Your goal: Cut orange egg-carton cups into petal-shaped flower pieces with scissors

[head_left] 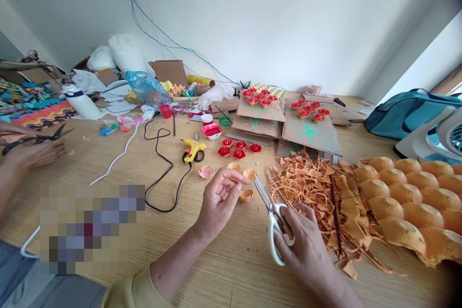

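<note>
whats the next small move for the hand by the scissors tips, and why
Probably ease the left hand slightly back before any snip: the right hand grips the white-handled scissors, whose tips appear right beside the left fingertips. Whether those fingers hold anything is unclear.

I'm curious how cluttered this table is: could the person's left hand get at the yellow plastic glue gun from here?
Probably yes: the left hand is near the yellow glue gun, with nothing tall between them; just a small, round, pinkish-orange cup sits low along the way.
</note>
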Action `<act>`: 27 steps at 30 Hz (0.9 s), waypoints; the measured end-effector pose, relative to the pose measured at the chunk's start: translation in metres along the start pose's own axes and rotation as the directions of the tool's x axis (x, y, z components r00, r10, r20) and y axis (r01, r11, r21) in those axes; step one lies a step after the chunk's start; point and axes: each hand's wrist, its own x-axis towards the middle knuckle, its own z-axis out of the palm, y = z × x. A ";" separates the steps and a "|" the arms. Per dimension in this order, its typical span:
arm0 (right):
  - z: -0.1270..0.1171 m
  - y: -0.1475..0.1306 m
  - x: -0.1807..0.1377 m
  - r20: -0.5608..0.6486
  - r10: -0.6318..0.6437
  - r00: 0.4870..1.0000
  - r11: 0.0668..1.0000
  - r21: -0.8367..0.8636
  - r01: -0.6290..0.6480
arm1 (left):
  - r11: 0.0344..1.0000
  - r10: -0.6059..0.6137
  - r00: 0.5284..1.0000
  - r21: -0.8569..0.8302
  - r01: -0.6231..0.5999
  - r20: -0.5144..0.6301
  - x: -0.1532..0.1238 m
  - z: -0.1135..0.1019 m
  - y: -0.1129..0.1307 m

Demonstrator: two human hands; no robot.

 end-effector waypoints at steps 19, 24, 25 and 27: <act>0.003 -0.003 -0.002 -0.069 0.035 0.997 0.999 -0.018 -0.036 | 0.764 0.497 0.845 0.362 -0.534 0.198 -0.003 0.005 -0.008; 0.003 -0.003 -0.002 -0.057 0.021 0.998 1.000 -0.009 -0.022 | 0.796 0.468 0.867 0.343 -0.498 0.173 -0.005 0.007 -0.006; 0.002 -0.003 -0.002 -0.049 0.017 0.999 1.000 -0.003 -0.018 | 0.800 0.465 0.869 0.340 -0.494 0.170 -0.005 0.007 -0.006; 0.001 -0.003 -0.002 -0.031 0.009 0.999 1.000 0.009 -0.009 | 0.794 0.474 0.863 0.340 -0.505 0.175 -0.004 0.006 -0.006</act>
